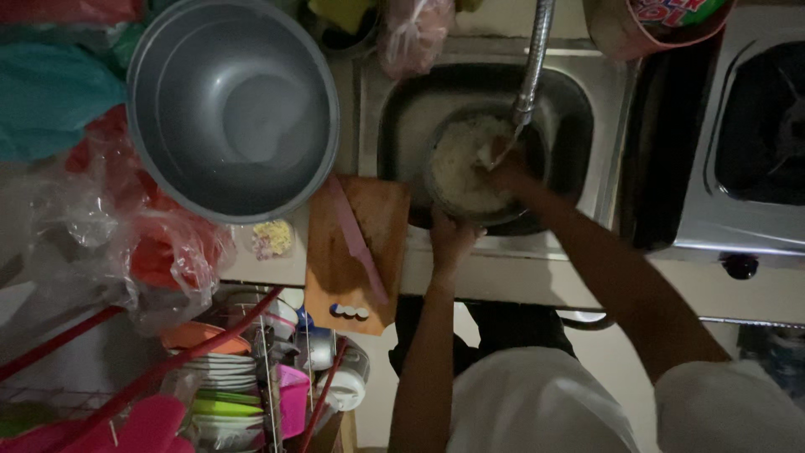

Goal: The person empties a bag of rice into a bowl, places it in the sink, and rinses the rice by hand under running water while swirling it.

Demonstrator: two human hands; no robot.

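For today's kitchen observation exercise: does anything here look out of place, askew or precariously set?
The wooden cutting board juts over the counter's front edge, with a pink knife lying slantwise on it. The large grey basin also sits tilted against clutter. The pot of rice, held in the sink by both hands, looks steady.

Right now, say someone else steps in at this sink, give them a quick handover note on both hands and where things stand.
Left hand: grips the near rim of the metal pot, which sits in the sink.
Right hand: down inside the pot, in the white rice, right under the faucet. Whether water is running cannot be told.
Nearby: cutting board with a pink knife on the counter to the left, and a large grey bowl beyond it.
Done: rice is in the pot, in the sink.
Left: rice not yet out of the sink.
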